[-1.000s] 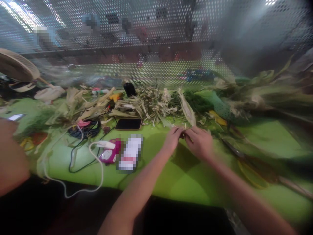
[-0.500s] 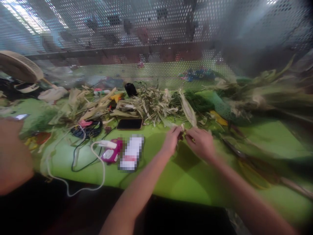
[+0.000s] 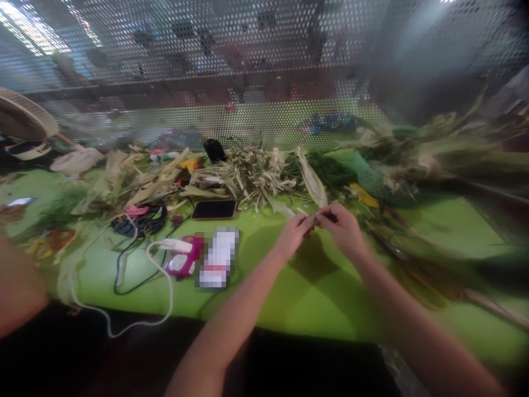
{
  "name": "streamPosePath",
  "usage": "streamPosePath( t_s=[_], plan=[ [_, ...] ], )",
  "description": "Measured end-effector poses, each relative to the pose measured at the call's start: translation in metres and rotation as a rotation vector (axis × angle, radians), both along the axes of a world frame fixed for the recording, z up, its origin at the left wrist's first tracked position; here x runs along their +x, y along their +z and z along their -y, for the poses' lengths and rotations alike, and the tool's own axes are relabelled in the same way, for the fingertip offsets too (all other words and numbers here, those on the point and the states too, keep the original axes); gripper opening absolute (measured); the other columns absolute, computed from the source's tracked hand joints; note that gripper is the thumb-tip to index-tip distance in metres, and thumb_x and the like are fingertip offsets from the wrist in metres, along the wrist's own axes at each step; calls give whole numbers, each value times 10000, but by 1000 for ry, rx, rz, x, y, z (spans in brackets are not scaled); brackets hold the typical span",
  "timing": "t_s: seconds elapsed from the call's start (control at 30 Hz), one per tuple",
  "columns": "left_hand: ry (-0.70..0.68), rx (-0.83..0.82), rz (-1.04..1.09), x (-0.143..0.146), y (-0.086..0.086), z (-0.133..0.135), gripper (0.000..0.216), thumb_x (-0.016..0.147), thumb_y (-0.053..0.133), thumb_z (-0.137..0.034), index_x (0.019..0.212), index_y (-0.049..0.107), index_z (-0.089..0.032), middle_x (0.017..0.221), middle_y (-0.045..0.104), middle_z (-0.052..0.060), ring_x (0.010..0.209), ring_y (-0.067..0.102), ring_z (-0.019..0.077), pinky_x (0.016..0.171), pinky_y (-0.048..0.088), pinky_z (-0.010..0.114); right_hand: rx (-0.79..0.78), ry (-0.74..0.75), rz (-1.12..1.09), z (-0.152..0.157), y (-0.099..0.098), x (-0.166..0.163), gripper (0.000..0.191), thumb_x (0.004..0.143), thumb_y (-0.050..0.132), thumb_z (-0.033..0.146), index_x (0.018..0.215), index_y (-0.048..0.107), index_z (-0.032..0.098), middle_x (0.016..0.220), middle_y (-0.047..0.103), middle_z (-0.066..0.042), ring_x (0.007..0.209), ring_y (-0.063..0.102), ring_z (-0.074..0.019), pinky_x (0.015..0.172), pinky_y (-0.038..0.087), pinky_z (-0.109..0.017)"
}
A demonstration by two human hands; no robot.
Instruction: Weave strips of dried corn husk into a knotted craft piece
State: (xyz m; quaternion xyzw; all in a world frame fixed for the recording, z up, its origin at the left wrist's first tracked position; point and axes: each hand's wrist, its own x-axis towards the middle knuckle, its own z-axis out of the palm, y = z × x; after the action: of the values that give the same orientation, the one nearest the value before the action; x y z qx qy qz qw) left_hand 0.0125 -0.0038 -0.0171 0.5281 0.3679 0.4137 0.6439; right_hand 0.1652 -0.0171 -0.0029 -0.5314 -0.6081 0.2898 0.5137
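Note:
My left hand (image 3: 295, 234) and my right hand (image 3: 342, 227) meet above the green tabletop (image 3: 264, 292), fingertips pinched close together. Whatever small thing they pinch is mostly hidden by the fingers; a pale bit shows just above the left fingertips. Right behind my hands lies a long pale corn husk (image 3: 312, 179), its near end by my right fingers. A heap of dry, torn husk strips (image 3: 260, 171) spreads behind it to the left. Dark green fibrous material (image 3: 330, 168) lies behind the long husk.
Left of my hands are a dark phone (image 3: 214, 209), a phone with a lit screen (image 3: 219, 256), a magenta power bank (image 3: 182, 264) and a white cable (image 3: 171, 295). Scissors (image 3: 397, 253) lie right, blurred. Another person's arm (image 3: 19, 275) is at the left edge. A perforated metal panel (image 3: 248, 121) stands behind.
My hands have come closer together, fingertips now meeting. The view has shifted slightly, so things on the table sit a little further left. The other person's arm has moved left and down.

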Motion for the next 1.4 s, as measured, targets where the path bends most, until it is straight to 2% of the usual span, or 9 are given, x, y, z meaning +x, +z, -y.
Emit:
streamPosePath(
  t_s=[0.13,0.23,0.43,0.57,0.63,0.8,1.0,1.23,1.4],
  plan=[
    [-109,13,22,-2,3,1,378,834,630,-537,823,586,-162,650,436,-36,603,395,88,579,295,251,-11,-42,-78,2,-2,-2,141,794,653,322,740,627,194,720,541,6,652,522,-135,601,426,-271],
    [-138,-10,63,-2,1,0,366,820,661,-516,849,607,-155,639,445,-36,586,390,82,562,280,249,-33,-47,-107,4,1,-3,179,781,672,366,743,630,195,721,546,3,658,518,-137,600,425,-271],
    [94,-143,234,-1,-4,-6,351,773,726,-477,802,626,-142,692,540,-6,607,470,79,591,363,235,-165,7,-160,6,11,-4,267,803,668,455,884,654,201,788,621,-13,696,539,-141,629,433,-268],
    [144,-195,296,-1,-3,-5,355,733,768,-460,836,654,-140,707,574,-6,606,494,77,593,389,232,-288,115,-162,5,8,-5,375,804,638,552,716,605,189,667,559,1,609,480,-127,559,383,-261],
    [141,-220,303,0,-2,-4,357,721,777,-460,825,649,-143,687,570,-15,595,496,76,595,395,233,-317,160,-194,5,6,-6,370,797,642,534,675,585,189,637,539,8,592,465,-124,550,366,-262],
    [156,-323,348,2,4,-1,361,675,801,-438,808,613,-160,661,565,-30,573,498,73,560,368,223,-277,103,-215,4,5,-9,217,740,659,381,657,593,192,631,547,11,600,458,-127,562,348,-264],
    [229,-418,356,4,9,0,324,655,791,-376,809,583,-181,644,570,-41,538,492,71,505,319,204,-231,13,-125,5,5,-12,188,743,617,351,645,576,196,599,514,20,579,430,-128,562,333,-274],
    [255,-371,371,1,7,-2,332,658,797,-383,786,569,-180,636,521,-45,527,440,60,455,243,200,-198,-39,-88,8,12,-12,174,737,607,329,628,558,203,569,481,28,563,421,-130,542,326,-274],
    [281,-365,347,1,11,0,339,654,800,-391,752,555,-179,608,496,-46,517,412,63,462,244,210,-196,-47,-82,10,12,-10,168,752,604,320,637,571,203,578,501,23,567,431,-135,544,335,-280]
  ],
)
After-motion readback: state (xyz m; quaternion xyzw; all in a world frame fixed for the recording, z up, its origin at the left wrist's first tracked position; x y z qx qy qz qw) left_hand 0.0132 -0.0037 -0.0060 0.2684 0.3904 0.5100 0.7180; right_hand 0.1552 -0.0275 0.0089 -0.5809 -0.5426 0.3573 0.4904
